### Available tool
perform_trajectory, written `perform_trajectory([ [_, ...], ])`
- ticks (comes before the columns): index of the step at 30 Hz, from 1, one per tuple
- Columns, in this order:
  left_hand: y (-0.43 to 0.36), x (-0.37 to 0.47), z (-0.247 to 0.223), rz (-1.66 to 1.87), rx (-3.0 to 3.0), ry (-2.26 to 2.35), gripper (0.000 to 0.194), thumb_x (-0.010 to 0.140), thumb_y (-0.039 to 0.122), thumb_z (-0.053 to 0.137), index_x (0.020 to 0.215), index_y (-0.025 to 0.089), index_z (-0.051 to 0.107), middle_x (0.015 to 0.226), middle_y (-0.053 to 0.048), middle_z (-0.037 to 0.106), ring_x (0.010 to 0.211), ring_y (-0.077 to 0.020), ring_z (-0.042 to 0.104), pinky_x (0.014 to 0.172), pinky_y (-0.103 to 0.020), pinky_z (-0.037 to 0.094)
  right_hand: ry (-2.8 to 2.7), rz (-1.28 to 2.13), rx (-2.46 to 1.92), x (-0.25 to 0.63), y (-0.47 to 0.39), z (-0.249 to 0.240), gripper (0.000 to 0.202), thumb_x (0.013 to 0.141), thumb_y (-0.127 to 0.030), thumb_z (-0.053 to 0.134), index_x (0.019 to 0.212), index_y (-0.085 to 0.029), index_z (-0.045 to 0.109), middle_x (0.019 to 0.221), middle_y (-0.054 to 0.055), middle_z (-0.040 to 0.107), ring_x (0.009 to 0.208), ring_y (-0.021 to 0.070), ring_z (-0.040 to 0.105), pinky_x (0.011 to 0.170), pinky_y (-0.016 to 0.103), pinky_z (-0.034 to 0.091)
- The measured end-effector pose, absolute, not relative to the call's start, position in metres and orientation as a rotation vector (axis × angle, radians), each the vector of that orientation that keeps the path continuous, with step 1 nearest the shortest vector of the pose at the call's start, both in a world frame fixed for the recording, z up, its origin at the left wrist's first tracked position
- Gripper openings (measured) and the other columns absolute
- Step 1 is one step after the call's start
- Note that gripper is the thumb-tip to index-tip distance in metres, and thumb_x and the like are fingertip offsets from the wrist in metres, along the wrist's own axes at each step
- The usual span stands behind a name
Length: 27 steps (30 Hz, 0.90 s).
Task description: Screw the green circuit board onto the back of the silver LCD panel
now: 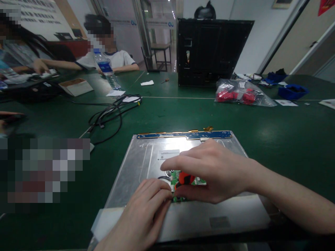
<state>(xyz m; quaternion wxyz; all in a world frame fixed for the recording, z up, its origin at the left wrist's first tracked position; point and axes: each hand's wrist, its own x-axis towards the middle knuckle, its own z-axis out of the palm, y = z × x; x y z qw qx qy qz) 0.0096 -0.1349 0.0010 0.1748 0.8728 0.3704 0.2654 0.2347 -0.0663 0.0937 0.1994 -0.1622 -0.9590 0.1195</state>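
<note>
A flat metal display panel (133, 167) lies in front of me with its back side up. On its near middle sits a green circuit board (173, 176), partly covered by my hands. My right hand (214, 170) reaches in from the right, closed round the red-and-black handle of a screwdriver (186, 178) over that board; the tool's tip is hidden. At the board's left edge is my left hand (149, 202), its fingers bent and held together, the fingertips touching there. Whatever is between them cannot be made out. Along the panel's far edge runs a narrow blue circuit strip (183, 135).
Black cables (120, 108) lie coiled at the left, near a water bottle (107, 69). Farther back stand a large black screen housing (211, 52), a clear bag of red parts (240, 94) and a blue tray (292, 91). Other people sit across the green table (167, 115).
</note>
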Motion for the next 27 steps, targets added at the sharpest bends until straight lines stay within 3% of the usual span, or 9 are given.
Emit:
perform_trajectory([
  [11, -0.1339, 0.0107, 0.0024, 0.73, 2.459, 1.05, 0.018, 0.092, 0.008, 0.046, 0.099, 0.021, 0.056, 0.096, -0.005, 0.059, 0.087, -0.0196, 0.055, 0.075, -0.033, 0.048, -2.654, 0.483, -0.379, 0.2373, -0.0669, 0.0954, 0.047, 0.076, -0.018, 0.054, 0.123, -0.012, 0.049, 0.108, 0.005, 0.064, 0.076, 0.0125, 0.054, 0.061, 0.026, 0.037],
  [20, -0.1343, 0.011, 0.0028, 0.731, 2.492, 1.078, 0.016, 0.091, 0.011, 0.046, 0.093, 0.02, 0.059, 0.091, -0.005, 0.061, 0.083, -0.0192, 0.057, 0.074, -0.032, 0.049, -2.665, 0.364, -0.416, 0.2356, -0.0664, 0.0938, 0.032, 0.091, -0.026, 0.052, 0.121, -0.015, 0.049, 0.095, 0.001, 0.066, 0.077, 0.0112, 0.057, 0.063, 0.026, 0.038],
  [27, -0.1348, 0.0111, 0.003, 0.763, 2.483, 1.065, 0.017, 0.091, 0.009, 0.047, 0.096, 0.021, 0.058, 0.092, -0.004, 0.06, 0.084, -0.0192, 0.057, 0.072, -0.031, 0.049, -2.672, 0.314, -0.44, 0.2352, -0.067, 0.0936, 0.03, 0.095, -0.032, 0.05, 0.12, -0.015, 0.052, 0.089, 0.0, 0.066, 0.073, 0.0121, 0.056, 0.06, 0.026, 0.036],
])
